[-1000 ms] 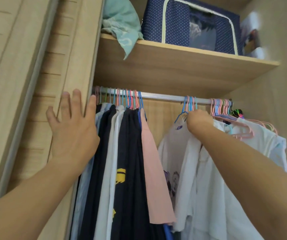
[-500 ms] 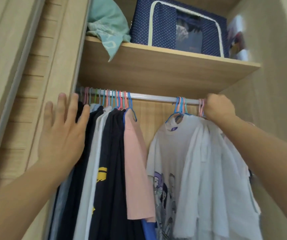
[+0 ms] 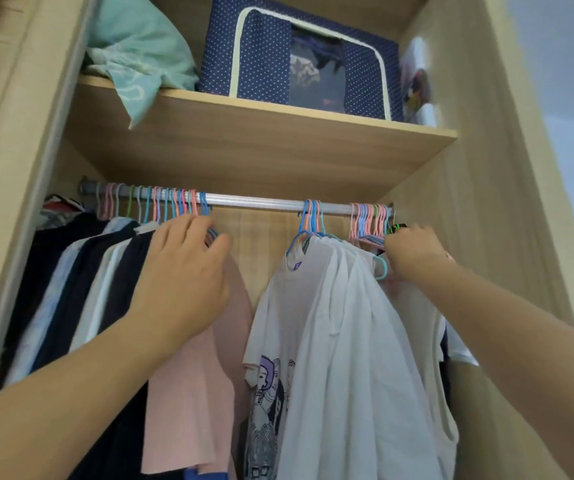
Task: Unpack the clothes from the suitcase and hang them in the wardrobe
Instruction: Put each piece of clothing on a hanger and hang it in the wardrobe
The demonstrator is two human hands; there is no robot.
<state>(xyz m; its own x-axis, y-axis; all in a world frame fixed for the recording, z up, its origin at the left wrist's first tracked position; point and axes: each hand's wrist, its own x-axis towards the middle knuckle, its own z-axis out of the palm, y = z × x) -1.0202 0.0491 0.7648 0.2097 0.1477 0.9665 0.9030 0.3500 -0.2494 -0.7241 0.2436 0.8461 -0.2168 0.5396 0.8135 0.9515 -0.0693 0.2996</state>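
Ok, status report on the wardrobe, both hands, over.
Left hand open, resting against the pink shirt. Right hand gripping hangers at the rail's right end. Bare stretch of rail between the two bunches, nothing blocking it.

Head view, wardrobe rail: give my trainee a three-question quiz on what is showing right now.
1. True or false: the storage box sits on the shelf above the rail.
2. Which shirt is the left hand touching? A) pink shirt B) white printed shirt C) neither
3. Fill in: the right hand is at the ___ end of the rail, by a bunch of hangers.

Key: 1 true; 2 A; 3 right
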